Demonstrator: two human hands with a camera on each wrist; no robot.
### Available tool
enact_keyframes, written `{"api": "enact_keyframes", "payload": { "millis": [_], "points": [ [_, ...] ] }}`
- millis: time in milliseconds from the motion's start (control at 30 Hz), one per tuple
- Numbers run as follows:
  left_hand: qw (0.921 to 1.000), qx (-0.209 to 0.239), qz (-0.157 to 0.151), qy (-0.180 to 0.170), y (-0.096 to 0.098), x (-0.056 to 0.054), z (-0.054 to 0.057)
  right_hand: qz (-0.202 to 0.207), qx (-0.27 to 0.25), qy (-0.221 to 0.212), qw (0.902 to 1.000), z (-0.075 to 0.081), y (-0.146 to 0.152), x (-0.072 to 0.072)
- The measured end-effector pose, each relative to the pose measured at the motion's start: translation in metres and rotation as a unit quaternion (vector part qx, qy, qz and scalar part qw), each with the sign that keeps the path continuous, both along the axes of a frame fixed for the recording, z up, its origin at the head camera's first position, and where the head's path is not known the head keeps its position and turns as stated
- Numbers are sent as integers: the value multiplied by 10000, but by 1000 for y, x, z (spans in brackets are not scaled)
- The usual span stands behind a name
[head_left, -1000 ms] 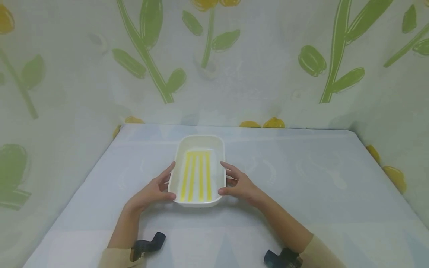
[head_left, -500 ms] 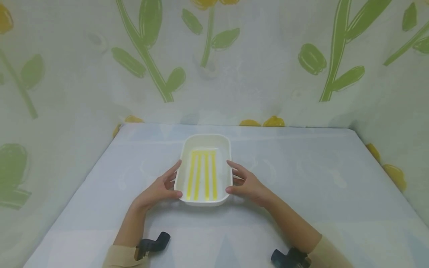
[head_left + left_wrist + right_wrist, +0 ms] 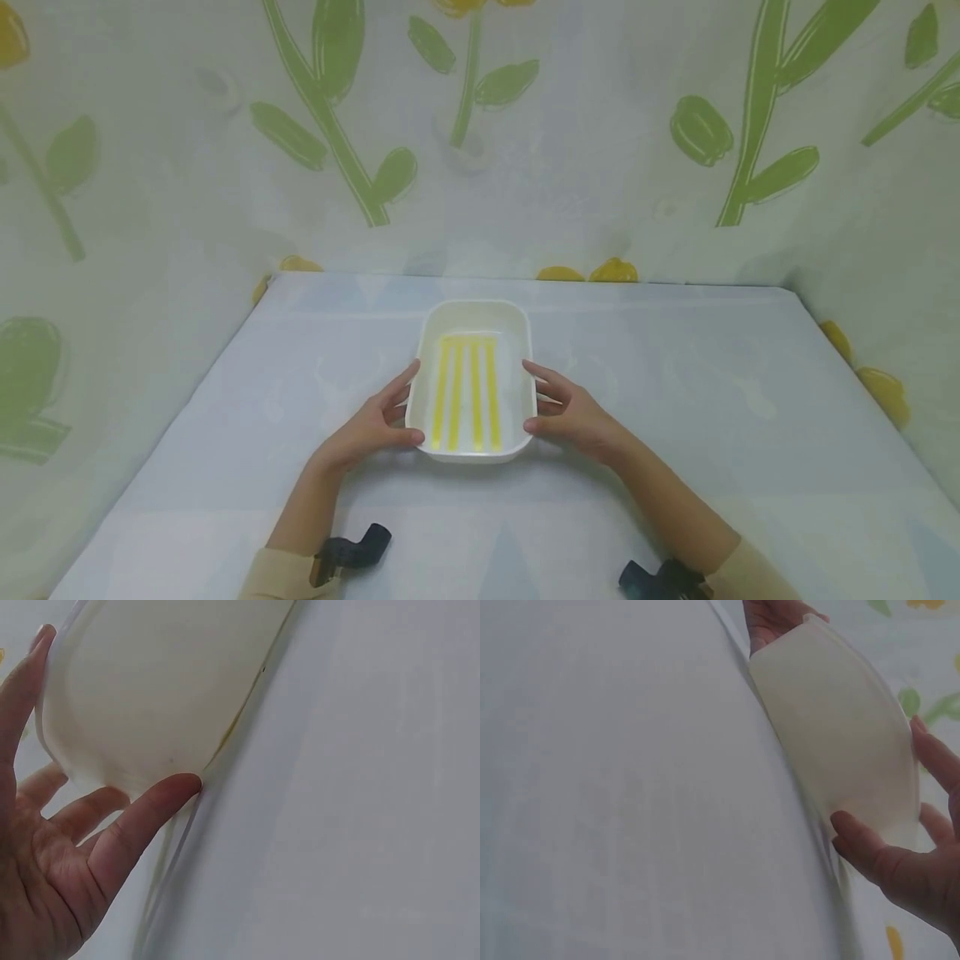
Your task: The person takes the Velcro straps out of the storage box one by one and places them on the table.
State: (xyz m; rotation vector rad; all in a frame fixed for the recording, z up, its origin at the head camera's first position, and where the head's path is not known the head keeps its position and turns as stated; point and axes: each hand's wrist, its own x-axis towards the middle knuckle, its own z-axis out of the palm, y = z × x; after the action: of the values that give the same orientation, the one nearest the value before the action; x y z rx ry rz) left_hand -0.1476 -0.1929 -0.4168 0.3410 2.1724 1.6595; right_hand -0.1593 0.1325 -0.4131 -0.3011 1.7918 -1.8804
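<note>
A white rectangular tray [image 3: 512, 392] with rounded corners shows yellow stripes [image 3: 476, 400] on its floor, joined by a bar at the far end. My left hand [image 3: 367, 429] grips its left side, thumb at the near left corner and fingers spread along the wall. On the opposite side my right hand [image 3: 577, 421] holds it the same way, thumb at the near right corner. Both wrist views show the tray's pale outer wall [image 3: 165, 690] between thumb and fingers. Whether the tray is lifted off the table or rests on it, I cannot tell.
A pale patterned cloth covers the table [image 3: 675, 400]. Behind it and at both sides rise walls [image 3: 585, 167] printed with green leaves and yellow flowers. A black device is strapped at each wrist, beside beige sleeves [image 3: 288, 575].
Both hands have shifted the tray a short way to the right across the table, keeping the same hold on it.
</note>
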Motion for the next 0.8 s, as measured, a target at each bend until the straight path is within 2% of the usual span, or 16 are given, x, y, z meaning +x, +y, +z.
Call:
{"api": "enact_keyframes", "payload": {
  "millis": [300,467,633,800],
  "points": [
    [10000,58,-30,17,13,4,2,76,-69,-103,9999,1,13,1],
    [9998,128,-95,100,20,4,1,-12,128,-49,9999,2,20,3],
    [10000,30,-68,40,29,5,0,-13,331,-15,9994,1,29,5],
    [9999,119,-100,40,38,7,1,-40,407,15,9992,2,39,9]
  ]
}}
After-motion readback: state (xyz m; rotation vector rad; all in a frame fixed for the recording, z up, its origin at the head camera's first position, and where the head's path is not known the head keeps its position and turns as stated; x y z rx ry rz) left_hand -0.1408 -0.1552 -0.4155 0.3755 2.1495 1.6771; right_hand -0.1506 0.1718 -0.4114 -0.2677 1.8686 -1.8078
